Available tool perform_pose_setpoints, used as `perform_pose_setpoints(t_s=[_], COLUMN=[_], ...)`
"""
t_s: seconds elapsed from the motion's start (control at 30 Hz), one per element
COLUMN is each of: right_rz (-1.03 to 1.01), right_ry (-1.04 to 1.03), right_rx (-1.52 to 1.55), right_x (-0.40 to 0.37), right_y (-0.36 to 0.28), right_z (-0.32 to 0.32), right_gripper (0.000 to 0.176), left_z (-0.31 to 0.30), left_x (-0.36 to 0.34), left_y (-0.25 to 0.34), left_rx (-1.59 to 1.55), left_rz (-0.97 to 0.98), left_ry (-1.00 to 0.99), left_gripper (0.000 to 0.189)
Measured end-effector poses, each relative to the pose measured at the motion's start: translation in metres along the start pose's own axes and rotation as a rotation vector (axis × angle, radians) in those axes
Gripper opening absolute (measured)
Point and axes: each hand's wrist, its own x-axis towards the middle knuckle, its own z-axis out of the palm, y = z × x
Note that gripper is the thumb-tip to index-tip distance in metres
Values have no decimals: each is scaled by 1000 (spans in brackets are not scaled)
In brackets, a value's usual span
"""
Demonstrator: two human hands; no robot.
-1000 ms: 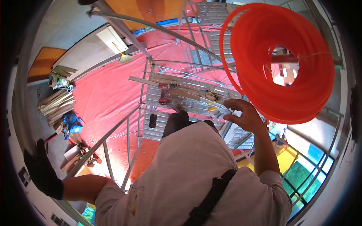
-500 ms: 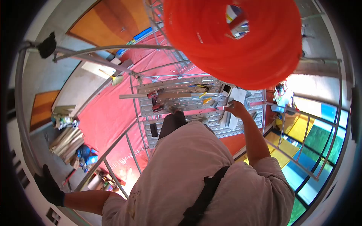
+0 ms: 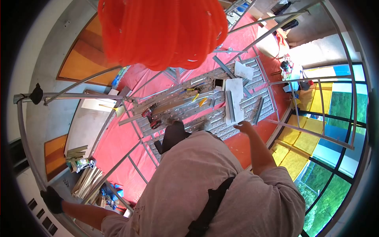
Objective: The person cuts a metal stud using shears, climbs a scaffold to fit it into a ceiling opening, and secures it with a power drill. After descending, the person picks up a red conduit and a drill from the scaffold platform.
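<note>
My left hand [image 3: 52, 200], in a black glove, is closed around a grey scaffold pole [image 3: 34, 170] at the lower left. My bare right hand [image 3: 245, 127] is over the right part of the metal scaffold deck [image 3: 221, 133], fingers reaching left and nothing visible in them. Closest to it lies a white sheet [image 3: 237, 93] with a grey metal strip [image 3: 230, 106] on top. Another grey strip [image 3: 259, 110] rests on the deck to the right. A red cordless drill [image 3: 149, 112] lies near my feet, beside long grey lengths [image 3: 173, 106].
A large red, coil-like ribbed thing [image 3: 164, 33] hangs close overhead. Scaffold rails [image 3: 312, 132] surround the deck. Pink sheeting [image 3: 112, 136] covers the floor below. Yellow-handled tools [image 3: 196, 91] lie on the deck. Timber lengths [image 3: 87, 181] are stacked at the left, and windows [image 3: 335, 158] stand at the right.
My view has turned, and the red coil-like thing appears farther left. My right hand has moved away from the white sheet towards the deck's near edge. My left hand stays on the pole.
</note>
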Motion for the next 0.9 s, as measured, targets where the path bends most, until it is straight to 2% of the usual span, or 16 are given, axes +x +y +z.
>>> perform_pose_setpoints(t_s=[0.07, 0.13, 0.2, 0.27, 0.37, 0.47, 0.57, 0.63, 0.67, 0.7, 0.73, 0.77, 0.8, 0.83, 0.87, 0.9], right_rz=[61, 202, 259, 308, 320, 348, 331, 261, 208, 157, 107, 108, 110, 129, 146, 148], right_ry=[2, -113, -61, -35, -56, -60, -45, -1, 23, 45, 67, 66, 60, 80, 99, 94], right_rx=[114, 187, 292, 391, 382, 401, 407, 351, 273, 191, 108, 113, 120, 198, 275, 288], right_x=[-4, 2, -12, -29, -27, -18, 7, 11, 21, 38, 46, 52, 52, 53, 58, 67], right_y=[33, 64, 76, 74, 83, 82, 70, 53, 45, 45, 34, 26, 5, -11, -22, -27], right_z=[19, 36, 49, 49, 58, 60, 66, 55, 58, 68, 62, 57, 41, 29, 21, 17], right_gripper=[66, 62, 59, 57, 56, 55, 53, 56, 57, 59, 60, 61, 63, 62, 64, 61], left_z=[-26, -27, -29, -34, -37, -51, -137, -34, 17, 36, 6, 56, 9, 40, 15, -3], left_x=[-6, -1, 2, 1, -2, -10, -85, -52, -57, -68, -103, -124, -164, -191, -226, -259], left_y=[15, 18, 22, 28, 36, 50, 141, 178, 217, 258, 301, 350, 383, 419, 445, 473], left_rx=[7, -4, -22, -45, -35, -28, 248, -145, -343, -540, -599, -604, -558, -759, -773, -701], left_rz=[-60, -82, -115, -160, -235, -263, -319, 97, 336, 574, 657, 825, 1008, 1119, 1210, 1342], left_ry=[-114, -149, -169, -175, -115, -137, 177, 308, 255, 194, -245, -267, -512, -785, -969, -983], left_gripper=[55, 52, 50, 49, 48, 48, 59, 70, 73, 76, 75, 73, 76, 74, 72, 70])
